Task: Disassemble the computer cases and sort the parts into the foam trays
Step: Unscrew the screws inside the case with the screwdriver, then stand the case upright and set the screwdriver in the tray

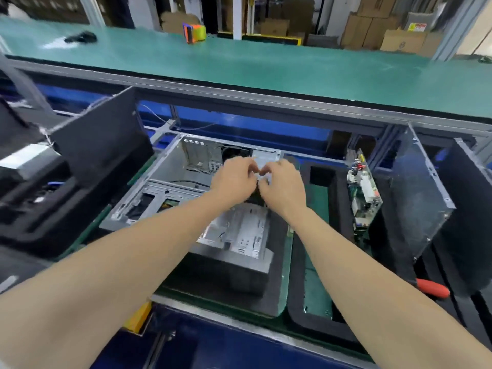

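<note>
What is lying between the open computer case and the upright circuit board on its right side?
A black foam tray with a large cut-out that shows green mat; the head view shows this, and the right forearm crosses above it.

The camera sits on my head and looks forward and down along both my forearms, which run in from the bottom corners. It is wide-angle, so straight edges bow. My left hand [234,179] and right hand [282,182] meet near the middle, close below me over the open computer case [165,169]. Farther up, the view takes in the green bench top [239,67] and cardboard boxes [372,30] beyond.
</note>
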{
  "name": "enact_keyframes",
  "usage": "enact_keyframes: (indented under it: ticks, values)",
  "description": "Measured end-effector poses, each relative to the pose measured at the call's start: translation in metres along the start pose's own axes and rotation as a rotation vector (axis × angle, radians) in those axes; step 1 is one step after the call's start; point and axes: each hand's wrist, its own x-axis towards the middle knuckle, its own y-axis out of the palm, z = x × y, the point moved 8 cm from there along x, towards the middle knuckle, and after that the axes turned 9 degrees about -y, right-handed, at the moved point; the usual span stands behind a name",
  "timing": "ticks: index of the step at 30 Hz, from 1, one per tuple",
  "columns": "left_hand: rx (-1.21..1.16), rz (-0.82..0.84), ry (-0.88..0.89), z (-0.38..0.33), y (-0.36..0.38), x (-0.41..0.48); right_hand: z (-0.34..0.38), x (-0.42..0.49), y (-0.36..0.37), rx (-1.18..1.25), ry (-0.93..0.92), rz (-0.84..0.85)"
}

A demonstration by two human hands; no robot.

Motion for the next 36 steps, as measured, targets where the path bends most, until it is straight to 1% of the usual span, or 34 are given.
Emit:
enact_keyframes:
  ticks: [3, 6, 8, 10, 12, 14, 18, 24, 28, 32, 36]
  values:
    - [0.04, -0.001, -0.052, 0.055, -0.02, 0.004, 0.043, 0.019, 0.033, 0.079, -0.081, 0.116]
    - [0.099, 0.028, -0.09, 0.105, -0.027, 0.009, 0.065, 0.027, 0.069, 0.08, -0.092, 0.309]
    - [0.134, 0.093, -0.082, 0.129, -0.02, 0.01, 0.063, 0.022, 0.092, 0.022, -0.087, 0.438]
    - [0.194, 0.123, -0.021, 0.138, -0.01, 0.01, 0.056, 0.014, 0.104, -0.081, -0.077, 0.508]
    - [0.28, 0.07, 0.042, 0.137, -0.002, 0.01, 0.052, 0.013, 0.107, -0.126, -0.054, 0.495]
    - [0.354, 0.025, 0.092, 0.134, 0.003, 0.012, 0.049, 0.016, 0.107, -0.096, -0.02, 0.484]
    - [0.393, 0.034, 0.172, 0.137, 0.008, 0.018, 0.048, 0.019, 0.112, -0.021, 0.049, 0.5]
    - [0.252, 0.149, 0.202, 0.152, 0.007, 0.043, 0.058, 0.023, 0.118, -0.027, 0.143, 0.433]
    - [0.24, 0.167, 0.289, 0.155, 0.004, 0.056, 0.067, 0.027, 0.124, -0.013, 0.216, 0.404]
    - [0.253, 0.237, 0.34, 0.161, -0.001, 0.071, 0.072, 0.027, 0.134, 0.039, 0.352, 0.391]
    - [0.243, 0.313, 0.441, 0.162, -0.007, 0.082, 0.08, 0.025, 0.142, 0.075, 0.501, 0.291]
